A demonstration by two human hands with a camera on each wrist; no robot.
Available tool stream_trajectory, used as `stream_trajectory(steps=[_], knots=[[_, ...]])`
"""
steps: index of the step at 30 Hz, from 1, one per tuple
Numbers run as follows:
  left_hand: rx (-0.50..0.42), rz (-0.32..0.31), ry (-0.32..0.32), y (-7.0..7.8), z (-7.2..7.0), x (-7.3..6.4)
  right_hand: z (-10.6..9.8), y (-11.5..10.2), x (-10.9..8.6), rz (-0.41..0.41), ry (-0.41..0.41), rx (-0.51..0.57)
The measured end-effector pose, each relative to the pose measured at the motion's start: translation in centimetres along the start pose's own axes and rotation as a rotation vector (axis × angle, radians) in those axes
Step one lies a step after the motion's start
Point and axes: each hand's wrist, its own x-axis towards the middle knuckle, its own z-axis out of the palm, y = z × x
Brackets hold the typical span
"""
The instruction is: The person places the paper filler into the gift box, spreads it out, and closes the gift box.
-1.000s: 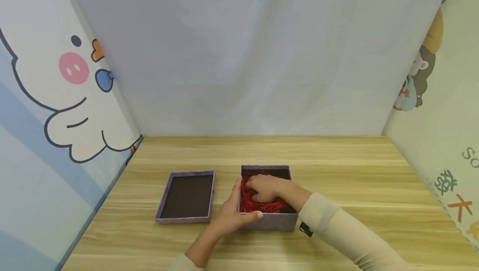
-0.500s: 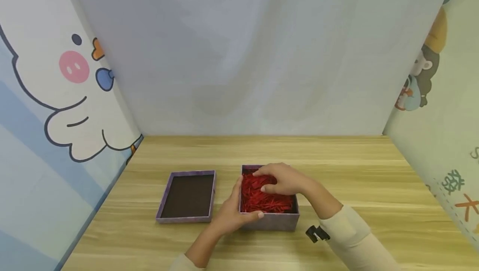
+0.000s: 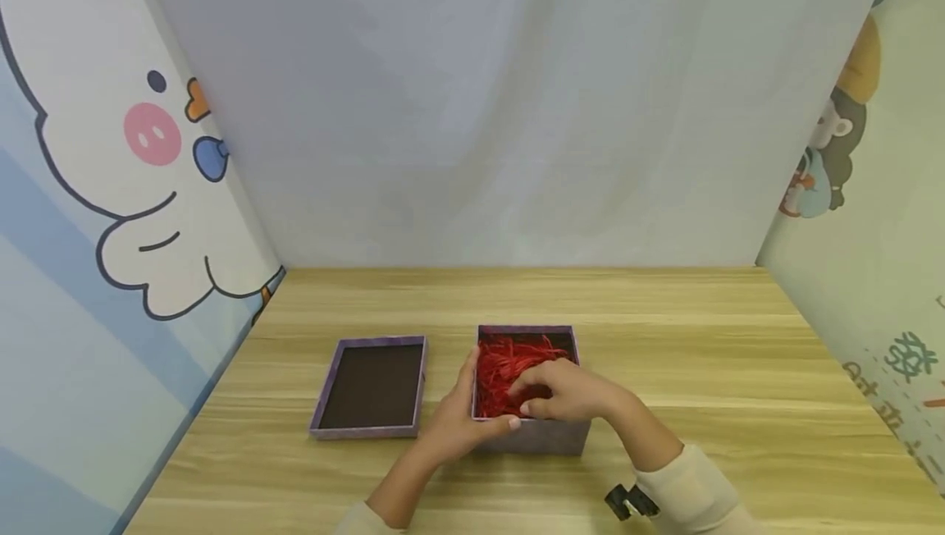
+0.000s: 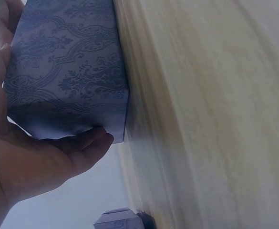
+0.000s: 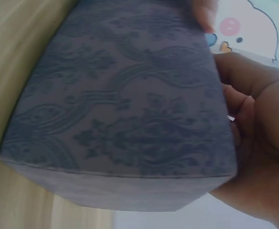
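A purple box (image 3: 550, 439) with a damask pattern (image 4: 67, 62) stands uncovered on the table, with red shredded paper (image 3: 505, 367) inside. My left hand (image 3: 446, 428) grips its near left corner, the thumb along the front rim and the fingers against the left side. Over the near right part of the box, my right hand (image 3: 567, 391) reaches in with bent, spread fingers touching the paper. Its thumb is close to the front rim. From the right wrist, the patterned box wall (image 5: 129, 105) covers most of the view and hides the fingertips.
Left of the box lies a shallow purple lid (image 3: 372, 387), its dark inside facing up. A black clip-like piece (image 3: 631, 502) is beside the right sleeve. A pale curtain (image 3: 502, 108) rises behind the wooden table (image 3: 701, 338), with printed cartoon panels at both sides.
My right hand has lifted from the left part of the paper, moved right, then come down nearer the front rim. The red paper is now spread differently. My left hand keeps its place.
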Motion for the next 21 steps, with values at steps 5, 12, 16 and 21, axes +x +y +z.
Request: stream_trajectory(steps=[5, 12, 16, 21], knots=[[-0.023, 0.033, 0.001, 0.2, -0.3, -0.7, -0.5, -0.4, -0.7, 0.028, 0.117, 0.051], [0.028, 0.039, 0.074, 1.2, -0.7, -3.0, -0.1, -2.0, -2.4, 0.046, 0.307, 0.083], [0.021, 0.041, 0.119, 1.5, -1.1, -4.0, 0.9, -2.4, -2.5, 0.007, 0.412, 0.080], [-0.067, 0.022, 0.178, 1.2, -1.7, -4.6, 2.1, -3.9, -1.1, -0.049, 0.487, 0.129]])
